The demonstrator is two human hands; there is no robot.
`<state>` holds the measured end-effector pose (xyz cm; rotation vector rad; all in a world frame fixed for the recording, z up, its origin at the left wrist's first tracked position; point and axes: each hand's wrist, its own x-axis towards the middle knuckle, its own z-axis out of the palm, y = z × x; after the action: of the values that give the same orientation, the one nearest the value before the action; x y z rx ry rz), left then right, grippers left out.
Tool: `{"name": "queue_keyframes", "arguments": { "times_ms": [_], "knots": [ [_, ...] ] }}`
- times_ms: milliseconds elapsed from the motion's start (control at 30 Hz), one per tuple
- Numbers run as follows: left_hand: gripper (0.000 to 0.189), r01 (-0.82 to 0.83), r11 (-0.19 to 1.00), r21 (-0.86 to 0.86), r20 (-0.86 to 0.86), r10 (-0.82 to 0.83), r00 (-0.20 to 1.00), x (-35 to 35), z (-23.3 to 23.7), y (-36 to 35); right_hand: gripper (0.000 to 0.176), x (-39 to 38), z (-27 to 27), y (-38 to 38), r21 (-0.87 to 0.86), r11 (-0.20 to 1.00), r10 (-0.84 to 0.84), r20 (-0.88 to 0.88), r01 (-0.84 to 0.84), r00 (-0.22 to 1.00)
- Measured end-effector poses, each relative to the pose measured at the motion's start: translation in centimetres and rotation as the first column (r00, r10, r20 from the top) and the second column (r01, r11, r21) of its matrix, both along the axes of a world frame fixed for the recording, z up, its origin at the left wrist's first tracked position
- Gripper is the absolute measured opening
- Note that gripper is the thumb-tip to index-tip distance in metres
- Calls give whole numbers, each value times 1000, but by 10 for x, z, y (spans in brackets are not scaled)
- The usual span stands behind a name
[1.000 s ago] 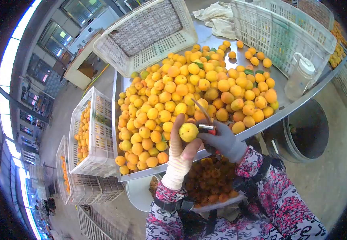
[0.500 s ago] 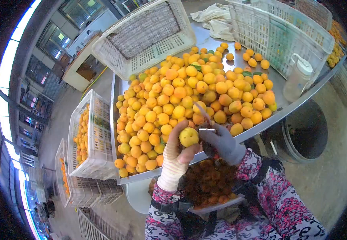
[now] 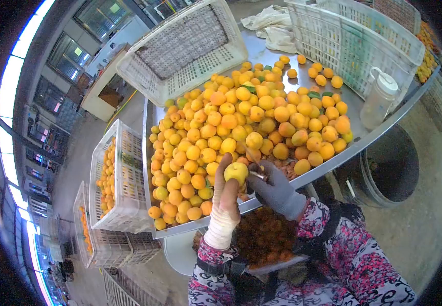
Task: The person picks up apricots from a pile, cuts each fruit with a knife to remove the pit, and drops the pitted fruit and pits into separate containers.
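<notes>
Above the near side of the metal table (image 3: 256,48), I saw a small fruit (image 3: 236,173) pinched in the fingers of the left hand (image 3: 226,196), just beside the right hand (image 3: 277,190), which gripped a thin tool (image 3: 258,175) in its gray glove. The fruit was round and pale yellow, lighter than the orange pile (image 3: 200,137) behind it.

Apricots (image 3: 195,148) heap across the metal counter (image 3: 354,109) before me, a few lying loose toward the far side, with green leaves (image 3: 251,88) among them. Near the edge closest to me sit reddish-brown scraps (image 3: 285,167), too small to make out. A white perforated crate (image 3: 182,46) shows me its inside at back left; at right stands another crate (image 3: 328,48), a white-lidded jug (image 3: 378,102) just beside it, a pale crumpled cloth (image 3: 269,23) at the far end.
</notes>
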<state>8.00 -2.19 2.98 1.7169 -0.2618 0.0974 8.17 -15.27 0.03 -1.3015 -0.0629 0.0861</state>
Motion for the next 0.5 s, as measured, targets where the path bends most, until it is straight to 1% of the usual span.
{"name": "queue_keyframes", "arguments": {
  "times_ms": [33,67,100,133,167,200,233,267,300,333,400,500],
  "knots": [
    [53,-1,1000,1,0,1,1000,-1,3,-2,31,0,-1,0,1,1000,1,0,-1,1000],
    [51,-44,988,-150,-177,17,984,-2,6,-2,28,1,-3,0,-79,997,13,161,0,987],
    [48,-111,952,-287,-347,5,938,-2,7,-1,25,1,-4,0,-157,988,37,317,14,948],
    [47,-94,947,-309,-261,11,965,9,-6,10,25,0,-4,-2,-154,988,40,319,10,947],
    [47,-99,947,-305,-259,18,966,13,-11,20,27,-1,-2,-7,-237,971,99,245,-39,964],
    [49,37,881,-472,-236,-167,957,17,-13,30,28,-3,0,-11,-313,945,150,167,-92,974],
    [51,162,767,-621,-183,-342,922,19,-15,38,28,-4,0,-13,-307,947,153,168,-96,974],
    [61,188,763,-619,-179,-370,912,20,-14,40,32,-5,0,-15,-370,925,178,209,-91,962],
    [61,185,766,-616,-180,-366,913,19,-13,41,37,-6,1,-15,-432,898,206,247,-83,947],
    [63,194,766,-613,-165,-364,917,18,-10,39,37,-7,2,-14,-430,899,207,247,-84,947],
    [65,204,765,-611,-152,-366,918,18,-9,37,37,-8,4,-11,-540,839,246,264,-68,933],
    [69,199,783,-589,-183,-369,911,18,-12,36,38,-11,-2,-5,-550,834,228,257,-52,939]
  ]
}}
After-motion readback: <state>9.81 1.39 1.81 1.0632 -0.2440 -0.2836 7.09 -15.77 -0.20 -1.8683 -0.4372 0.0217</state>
